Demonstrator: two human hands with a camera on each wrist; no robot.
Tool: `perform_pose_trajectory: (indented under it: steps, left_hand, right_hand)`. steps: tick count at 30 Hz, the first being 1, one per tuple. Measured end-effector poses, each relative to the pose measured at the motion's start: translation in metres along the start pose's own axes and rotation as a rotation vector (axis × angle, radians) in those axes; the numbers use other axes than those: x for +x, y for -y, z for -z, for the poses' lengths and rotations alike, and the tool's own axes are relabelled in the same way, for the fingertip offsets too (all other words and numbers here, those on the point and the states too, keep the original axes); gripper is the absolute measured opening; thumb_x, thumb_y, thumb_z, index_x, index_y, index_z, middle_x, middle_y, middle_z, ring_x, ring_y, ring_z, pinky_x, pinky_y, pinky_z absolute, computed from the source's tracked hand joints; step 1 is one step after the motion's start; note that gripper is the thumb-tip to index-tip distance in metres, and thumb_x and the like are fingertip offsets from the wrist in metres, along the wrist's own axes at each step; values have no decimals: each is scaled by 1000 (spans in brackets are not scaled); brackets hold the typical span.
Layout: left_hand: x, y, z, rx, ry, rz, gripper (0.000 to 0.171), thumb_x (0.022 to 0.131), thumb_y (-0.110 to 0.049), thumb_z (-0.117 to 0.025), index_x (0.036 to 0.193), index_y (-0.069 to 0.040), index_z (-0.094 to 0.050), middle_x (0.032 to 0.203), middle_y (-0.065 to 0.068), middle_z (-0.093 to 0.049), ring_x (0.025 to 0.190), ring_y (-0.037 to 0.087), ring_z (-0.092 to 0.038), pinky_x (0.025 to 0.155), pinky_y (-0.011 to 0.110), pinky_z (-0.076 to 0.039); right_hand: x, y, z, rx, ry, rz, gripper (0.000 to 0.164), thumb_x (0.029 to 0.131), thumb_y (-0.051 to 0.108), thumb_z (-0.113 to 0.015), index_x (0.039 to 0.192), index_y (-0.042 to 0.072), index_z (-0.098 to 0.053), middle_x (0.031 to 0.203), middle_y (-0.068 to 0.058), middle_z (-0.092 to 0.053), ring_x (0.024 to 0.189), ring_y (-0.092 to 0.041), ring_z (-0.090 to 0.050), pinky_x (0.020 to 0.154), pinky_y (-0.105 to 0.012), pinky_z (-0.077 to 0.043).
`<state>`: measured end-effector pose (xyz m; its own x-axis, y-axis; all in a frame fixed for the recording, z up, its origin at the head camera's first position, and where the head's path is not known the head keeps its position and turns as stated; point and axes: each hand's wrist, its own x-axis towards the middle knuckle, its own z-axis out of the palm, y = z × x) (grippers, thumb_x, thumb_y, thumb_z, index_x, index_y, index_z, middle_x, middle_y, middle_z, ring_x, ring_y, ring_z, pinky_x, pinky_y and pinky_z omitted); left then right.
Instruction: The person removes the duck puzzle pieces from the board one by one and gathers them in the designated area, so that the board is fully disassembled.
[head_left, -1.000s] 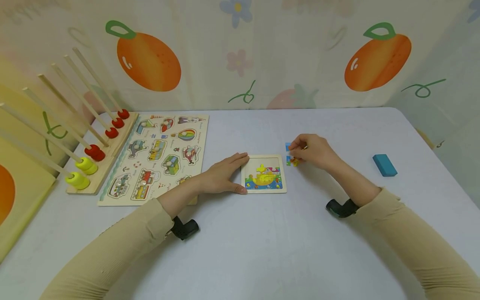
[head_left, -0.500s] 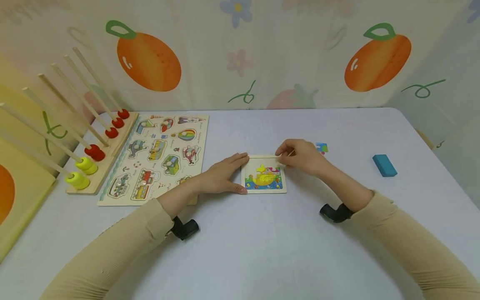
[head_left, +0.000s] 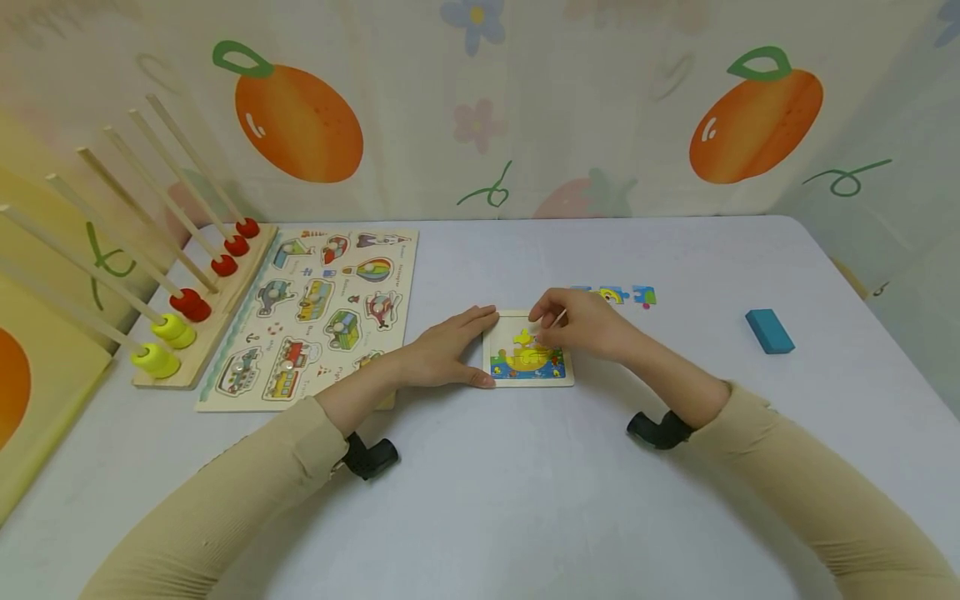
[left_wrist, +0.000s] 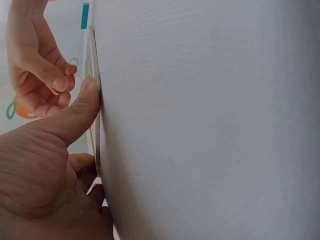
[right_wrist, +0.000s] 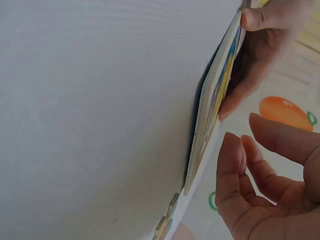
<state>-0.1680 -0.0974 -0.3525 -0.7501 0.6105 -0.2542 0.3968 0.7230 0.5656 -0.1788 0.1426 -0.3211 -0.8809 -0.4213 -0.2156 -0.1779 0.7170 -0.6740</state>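
Seeing at far left one peg rack, bearing seven visible rods, stacking red beads on four, yellow beads on two. Next, finding one knob board. Resting the left hand, fingers extended, against the left edge of one wooden frame on the table. Containing fitted pieces, duck-patterned, in its lower part. Bending the right hand above it; unclear whether pinching anything. Beyond, counting three loose pieces, one mostly hidden. Farthest right, finding one blue block.
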Motion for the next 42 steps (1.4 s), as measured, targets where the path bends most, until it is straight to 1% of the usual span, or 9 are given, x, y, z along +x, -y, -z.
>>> perform_pose_trajectory:
  steps: [4, 6, 8, 10, 12, 15, 17, 19, 42]
  left_hand:
    - [0, 0, 0, 0, -2, -1, 95, 87, -41, -73, 159, -10, -20, 169, 5, -12, 158, 29, -7, 127, 54, -16]
    - [0, 0, 0, -1, -3, -1, 95, 87, -41, -73, 159, -10, -20, 169, 5, -12, 158, 29, -7, 126, 55, -16]
    - [0, 1, 0, -2, -2, -1, 95, 87, -41, -73, 159, -10, -19, 169, 5, -12, 158, 29, -7, 126, 57, -16]
    - [1, 1, 0, -3, 0, -1, 95, 87, -41, -73, 159, -10, -19, 169, 4, -11, 158, 29, -7, 126, 57, -16]
    - [1, 1, -1, -3, -1, -5, 95, 87, -41, -73, 159, -9, -19, 169, 5, -11, 158, 29, -7, 126, 57, -16]
    - [1, 2, 0, -2, -3, -9, 95, 87, -41, -73, 159, -9, -20, 169, 5, -12, 158, 29, -7, 126, 56, -16]
    - [1, 2, 0, -3, -5, -11, 95, 87, -41, -73, 158, -9, -20, 169, 6, -12, 158, 30, -7, 126, 57, -16]
    - [0, 2, 0, -3, -7, -12, 94, 87, -40, -73, 158, -8, -20, 169, 6, -12, 158, 31, -7, 125, 57, -16]
    - [-1, 0, 0, -5, -7, -14, 94, 87, -40, -73, 158, -8, -20, 169, 7, -13, 157, 31, -8, 126, 56, -16]
  right_hand:
    - [2, 0, -4, -7, 31, 28, 27, 85, 9, -72, 111, 4, -64, 92, -8, -63, 82, -19, -59, 75, -28, -51]
    - [2, 0, -6, -14, 40, 42, 28, 84, 8, -72, 111, 4, -64, 90, -8, -63, 81, -19, -60, 95, -36, -49]
    - [3, -1, -7, -26, 47, 54, 30, 83, 7, -73, 110, 3, -63, 88, -7, -62, 81, -19, -59, 113, -48, -34]
    - [3, -2, -8, -32, 54, 52, 31, 82, 7, -74, 111, 3, -63, 87, -7, -62, 83, -19, -58, 118, -55, -20]
    - [4, -2, -10, -48, 61, 48, 32, 82, 7, -74, 111, 3, -62, 88, -7, -62, 85, -20, -57, 115, -54, -24]
    - [4, -2, -11, -67, 69, 40, 34, 83, 9, -76, 113, 2, -62, 91, -8, -61, 86, -19, -56, 94, -37, -42]
    - [4, -2, -12, -84, 69, 40, 35, 83, 10, -77, 114, 3, -61, 92, -8, -61, 85, -19, -54, 80, -28, -45]
    - [4, -1, -13, -94, 68, 44, 37, 83, 10, -77, 115, 2, -60, 92, -9, -60, 83, -18, -54, 74, -24, -45]
    - [3, 1, -14, -132, 52, 68, 40, 82, 11, -79, 116, -1, -61, 92, -10, -61, 85, -19, -54, 75, -24, -46]
